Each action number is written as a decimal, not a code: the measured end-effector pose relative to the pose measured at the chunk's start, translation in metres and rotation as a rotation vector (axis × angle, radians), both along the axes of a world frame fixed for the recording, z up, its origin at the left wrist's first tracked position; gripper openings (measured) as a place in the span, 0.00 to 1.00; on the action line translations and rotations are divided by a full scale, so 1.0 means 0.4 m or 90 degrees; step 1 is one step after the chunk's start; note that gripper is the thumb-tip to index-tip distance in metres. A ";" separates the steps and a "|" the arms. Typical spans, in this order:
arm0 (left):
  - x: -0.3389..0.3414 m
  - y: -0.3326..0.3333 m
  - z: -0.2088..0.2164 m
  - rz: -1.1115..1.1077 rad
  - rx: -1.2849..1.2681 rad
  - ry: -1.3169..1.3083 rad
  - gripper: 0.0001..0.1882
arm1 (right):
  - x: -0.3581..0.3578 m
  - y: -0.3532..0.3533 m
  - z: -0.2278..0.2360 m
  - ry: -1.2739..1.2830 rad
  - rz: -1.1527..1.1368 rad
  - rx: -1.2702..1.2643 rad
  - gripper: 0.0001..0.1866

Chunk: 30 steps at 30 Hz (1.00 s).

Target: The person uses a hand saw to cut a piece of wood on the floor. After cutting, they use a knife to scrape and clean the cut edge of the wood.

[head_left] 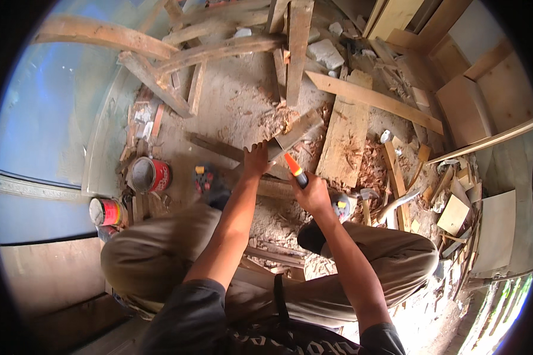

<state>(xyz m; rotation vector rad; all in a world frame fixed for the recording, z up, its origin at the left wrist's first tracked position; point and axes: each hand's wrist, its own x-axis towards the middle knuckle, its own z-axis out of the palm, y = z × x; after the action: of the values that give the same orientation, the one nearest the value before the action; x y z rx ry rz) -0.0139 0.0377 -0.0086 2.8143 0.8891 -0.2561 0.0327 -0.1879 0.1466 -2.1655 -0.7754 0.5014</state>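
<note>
I sit with knees apart over wooden pieces on the dirt floor. My left hand (pixel 256 161) is closed around the near end of a short plank (pixel 302 129) that slants away to the right. Beside those fingers a flat grey surface shows; whether it is metal or wood I cannot make out. My right hand (pixel 311 192) grips a tool with an orange and black handle (pixel 295 165), its orange end toward the plank. The tool's working part cannot be told apart. A darker wooden strip (pixel 216 147) lies to the left, passing under my left hand.
Two paint cans, a red one (pixel 160 175) and a smaller one (pixel 105 212), stand at left. A timber frame (pixel 219 52) stands ahead. Boards (pixel 346 133), wood chips (pixel 373 168) and a pale curved piece (pixel 395 206) lie at right. Plywood panels (pixel 465 106) lean far right.
</note>
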 end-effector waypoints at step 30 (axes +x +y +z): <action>0.078 0.034 -0.025 0.305 -0.258 -0.156 0.38 | -0.034 -0.005 -0.003 0.057 -0.015 0.027 0.13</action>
<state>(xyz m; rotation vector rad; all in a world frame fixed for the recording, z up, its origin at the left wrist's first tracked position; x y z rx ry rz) 0.0174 0.0514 -0.0184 2.1337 1.2476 -0.0159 0.0190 -0.1898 0.1455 -2.0950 -0.7056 0.5610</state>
